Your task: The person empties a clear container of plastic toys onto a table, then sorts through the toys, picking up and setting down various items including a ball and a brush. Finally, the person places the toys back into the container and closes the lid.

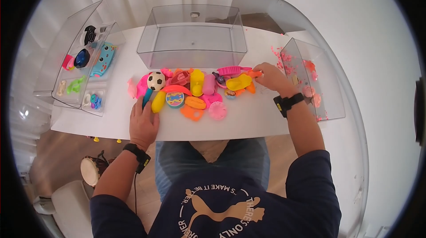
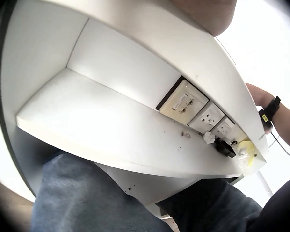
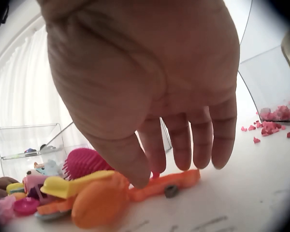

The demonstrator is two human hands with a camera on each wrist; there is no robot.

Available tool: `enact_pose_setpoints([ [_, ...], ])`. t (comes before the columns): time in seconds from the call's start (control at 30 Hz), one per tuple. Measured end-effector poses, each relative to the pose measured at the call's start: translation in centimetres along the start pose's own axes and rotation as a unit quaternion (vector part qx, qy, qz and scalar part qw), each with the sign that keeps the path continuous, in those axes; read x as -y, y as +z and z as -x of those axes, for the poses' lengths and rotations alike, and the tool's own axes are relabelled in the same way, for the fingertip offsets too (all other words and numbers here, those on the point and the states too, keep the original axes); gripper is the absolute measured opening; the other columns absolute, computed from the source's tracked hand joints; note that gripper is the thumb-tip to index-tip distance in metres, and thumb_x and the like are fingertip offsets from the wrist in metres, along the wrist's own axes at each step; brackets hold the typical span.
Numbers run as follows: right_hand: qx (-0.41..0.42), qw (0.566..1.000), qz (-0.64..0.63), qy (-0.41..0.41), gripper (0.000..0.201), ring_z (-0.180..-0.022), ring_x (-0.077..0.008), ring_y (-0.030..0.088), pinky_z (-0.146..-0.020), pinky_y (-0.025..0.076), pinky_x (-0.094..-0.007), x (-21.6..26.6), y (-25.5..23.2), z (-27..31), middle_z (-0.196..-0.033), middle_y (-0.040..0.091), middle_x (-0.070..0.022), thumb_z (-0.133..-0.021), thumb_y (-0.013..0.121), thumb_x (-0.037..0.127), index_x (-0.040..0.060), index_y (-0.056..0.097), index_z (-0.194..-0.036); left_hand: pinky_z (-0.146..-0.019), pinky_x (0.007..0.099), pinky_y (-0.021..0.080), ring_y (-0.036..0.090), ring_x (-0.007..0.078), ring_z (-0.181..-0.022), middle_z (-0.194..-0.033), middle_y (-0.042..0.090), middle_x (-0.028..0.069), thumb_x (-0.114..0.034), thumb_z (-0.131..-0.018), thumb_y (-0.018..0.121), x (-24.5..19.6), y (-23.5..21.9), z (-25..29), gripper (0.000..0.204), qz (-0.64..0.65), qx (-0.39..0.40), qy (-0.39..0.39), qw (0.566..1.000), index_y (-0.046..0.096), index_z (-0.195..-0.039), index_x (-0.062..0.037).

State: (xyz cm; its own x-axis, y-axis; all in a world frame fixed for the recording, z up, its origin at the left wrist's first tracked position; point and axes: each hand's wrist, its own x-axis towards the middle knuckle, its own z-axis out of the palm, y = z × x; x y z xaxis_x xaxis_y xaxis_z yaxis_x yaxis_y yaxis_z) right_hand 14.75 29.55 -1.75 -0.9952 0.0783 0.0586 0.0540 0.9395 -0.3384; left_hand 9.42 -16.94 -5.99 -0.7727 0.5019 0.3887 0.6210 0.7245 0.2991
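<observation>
A pile of colourful toys lies along the middle of the white table. At its right end my right hand (image 1: 271, 77) hangs with fingers pointing down. In the right wrist view its thumb and straight fingers come down at the handle of an orange toy with a round end (image 3: 99, 203). A yellow scoop-like toy (image 1: 238, 82) and a pink comb-like toy (image 1: 230, 71) lie beside it. My left hand (image 1: 144, 125) rests at the pile's left end, fingers extended against a teal stick-shaped piece (image 1: 147, 97). Close by are a long yellow toy (image 1: 158, 102) and a small soccer ball (image 1: 156, 81).
A large clear bin (image 1: 191, 56) stands behind the pile. Another clear container (image 1: 66, 101) on the left holds several toys in compartments. At the right, a clear bin (image 1: 333, 100) has pink pieces in and around it. The table's front edge (image 1: 213, 139) runs before my lap.
</observation>
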Motion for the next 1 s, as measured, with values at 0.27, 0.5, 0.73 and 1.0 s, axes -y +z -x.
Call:
enact_pose_setpoints([
  [0.27,-0.007,0.996,0.046,0.072,0.027,-0.104,-0.035,0.062,-0.091,0.051,-0.0402,1.4,1.3,-0.9,-0.109,0.065,-0.0174,-0.081,0.07,0.015,0.0046,0.069,-0.105,-0.102,0.0496,0.041,0.049,0.0437,-0.117,-0.138,0.045,0.0258,-0.014,-0.082,0.065,-0.1,0.0,0.1,0.044,0.001,0.009,-0.021,1.0,0.055,-0.122,0.0018],
  [0.5,-0.001,0.997,0.038,0.066,0.029,-0.105,-0.0344,0.062,-0.091,0.051,-0.0401,-0.5,2.2,-2.4,-0.109,0.065,-0.0171,-0.079,0.071,0.012,0.0054,0.069,-0.107,-0.102,0.0496,0.041,0.049,0.0439,-0.116,-0.135,0.046,0.0275,-0.014,-0.081,0.066,-0.2,-0.3,-0.1,0.044,0.006,0.006,-0.013,1.0,0.055,-0.121,0.0013],
  [0.73,0.006,0.993,0.054,0.109,0.029,-0.101,-0.033,0.064,-0.085,0.052,-0.0419,2.5,-0.3,-2.3,-0.105,0.067,-0.0157,-0.078,0.07,0.014,0.006,0.065,-0.105,-0.103,0.0493,0.041,0.049,0.0439,-0.117,-0.134,0.047,0.0272,-0.014,-0.082,0.065,-0.1,-0.1,0.1,0.043,0.002,-0.001,-0.015,1.0,0.055,-0.121,0.0011],
  [1.0,-0.085,0.985,0.117,0.096,0.03,-0.084,-0.0288,0.068,-0.073,0.052,-0.0384,3.0,-5.5,-0.4,-0.087,0.07,-0.012,-0.079,0.067,0.017,0.0043,0.065,-0.106,-0.103,0.0503,0.041,0.049,0.0445,-0.119,-0.134,0.047,0.0277,-0.014,-0.082,0.065,0.0,-0.1,0.1,0.043,0.007,-0.002,-0.019,1.0,0.055,-0.121,0.0001],
])
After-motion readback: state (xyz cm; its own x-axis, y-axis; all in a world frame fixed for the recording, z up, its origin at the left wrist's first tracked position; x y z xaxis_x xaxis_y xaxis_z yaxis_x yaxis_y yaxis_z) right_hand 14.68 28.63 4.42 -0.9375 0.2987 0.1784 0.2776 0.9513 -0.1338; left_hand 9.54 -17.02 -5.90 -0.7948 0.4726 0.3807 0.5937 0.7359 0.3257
